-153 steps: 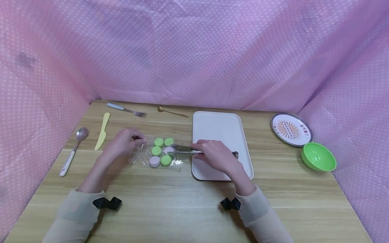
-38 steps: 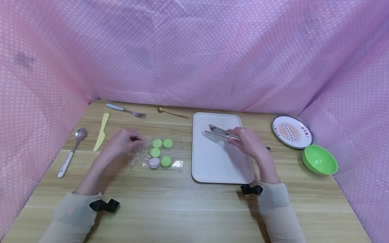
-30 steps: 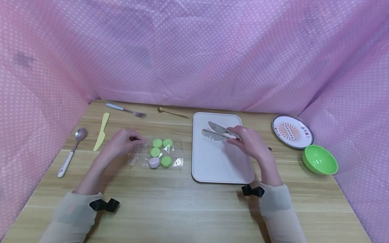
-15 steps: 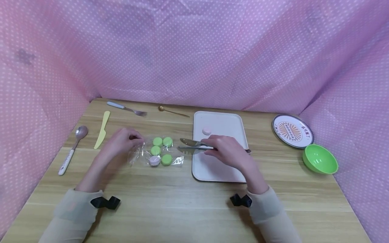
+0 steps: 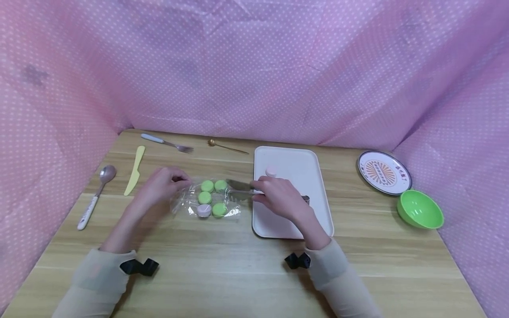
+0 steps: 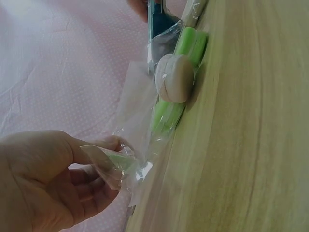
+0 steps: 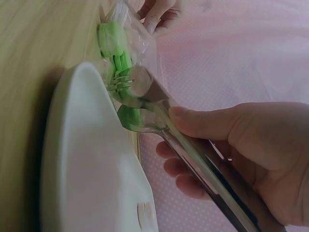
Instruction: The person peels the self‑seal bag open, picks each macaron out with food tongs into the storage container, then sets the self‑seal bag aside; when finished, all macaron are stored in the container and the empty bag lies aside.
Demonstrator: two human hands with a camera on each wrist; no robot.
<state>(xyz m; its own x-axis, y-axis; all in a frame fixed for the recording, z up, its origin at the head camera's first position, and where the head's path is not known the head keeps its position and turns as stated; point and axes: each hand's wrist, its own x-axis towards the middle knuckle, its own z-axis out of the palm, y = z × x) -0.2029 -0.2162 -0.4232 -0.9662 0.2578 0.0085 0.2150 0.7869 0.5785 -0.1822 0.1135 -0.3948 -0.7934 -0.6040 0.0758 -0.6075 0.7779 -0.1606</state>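
My left hand point(image 5: 165, 185) pinches the left end of a clear plastic bag point(image 5: 182, 204); the left wrist view shows thumb and fingers on the film point(image 6: 104, 162). Inside lie several green macarons point(image 5: 204, 197) and one pale lilac macaron point(image 5: 204, 210). My right hand point(image 5: 280, 198) grips metal serving tongs point(image 5: 238, 184), one tip flat, the other with fork-like tines. Their tips are parted at the bag's right end, beside a green macaron point(image 7: 129, 116) in the right wrist view. Whether they touch it I cannot tell. A pale pink macaron point(image 5: 271, 171) lies on the white tray point(image 5: 294, 161).
A fork point(image 5: 167, 142), a small gold spoon point(image 5: 226, 146), a yellow knife point(image 5: 134, 171) and a large spoon point(image 5: 97, 196) lie at the back and left. A printed plate point(image 5: 382, 173) and a green bowl point(image 5: 420, 210) stand at the right.
The pale macaron has gone from the bag to the tray, let go by the tongs. The right hand has since moved back left, bringing the tongs to the bag. The left hand keeps its hold.
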